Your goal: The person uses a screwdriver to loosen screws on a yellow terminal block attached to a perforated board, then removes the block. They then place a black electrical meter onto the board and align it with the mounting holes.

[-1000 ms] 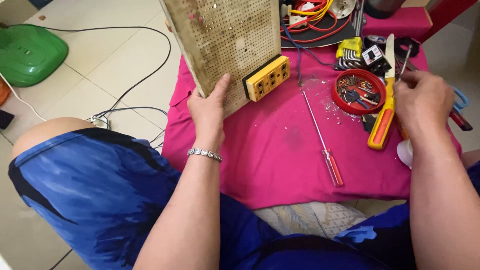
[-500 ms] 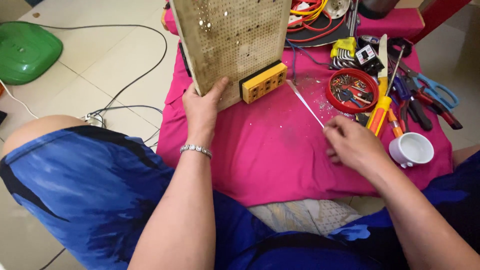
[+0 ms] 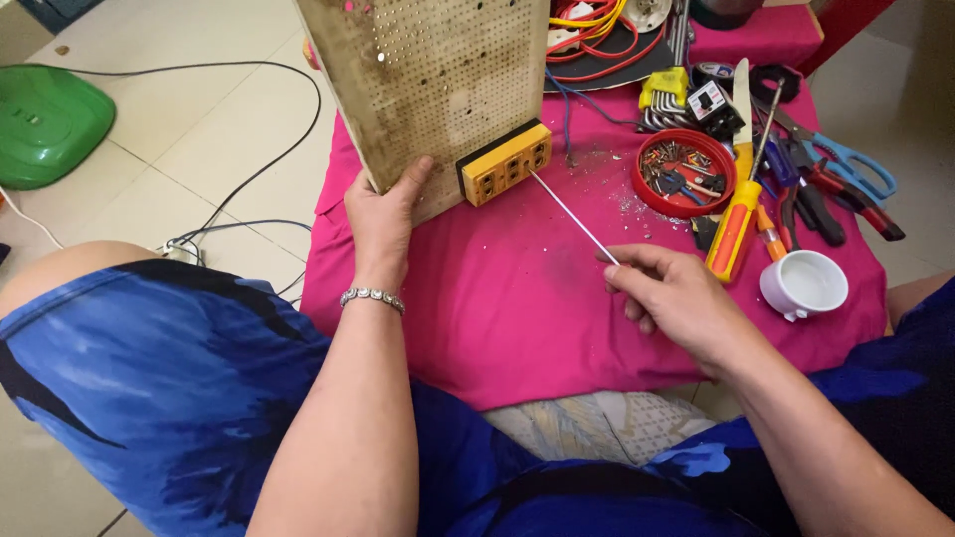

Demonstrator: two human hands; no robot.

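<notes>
My left hand (image 3: 383, 214) grips the lower edge of a tall perforated board (image 3: 428, 85) and holds it upright on the pink cloth (image 3: 517, 298). A yellow and black socket block (image 3: 505, 162) is fixed at the board's lower right corner. My right hand (image 3: 676, 298) holds a thin screwdriver (image 3: 572, 214) by its handle, which my fingers hide. The shaft's tip touches the right end of the socket block.
A red round tray of small parts (image 3: 684, 171), an orange-handled tool (image 3: 734, 224), a white cup (image 3: 804, 283), pliers and blue scissors (image 3: 846, 169) lie at the right. Red and yellow wires (image 3: 597, 40) sit behind. A green lid (image 3: 45, 119) and cables lie on the tiled floor at left.
My right hand left the tools at the right, picked the thin screwdriver up from the cloth and brought its tip to the socket block. My left hand kept hold of the board.
</notes>
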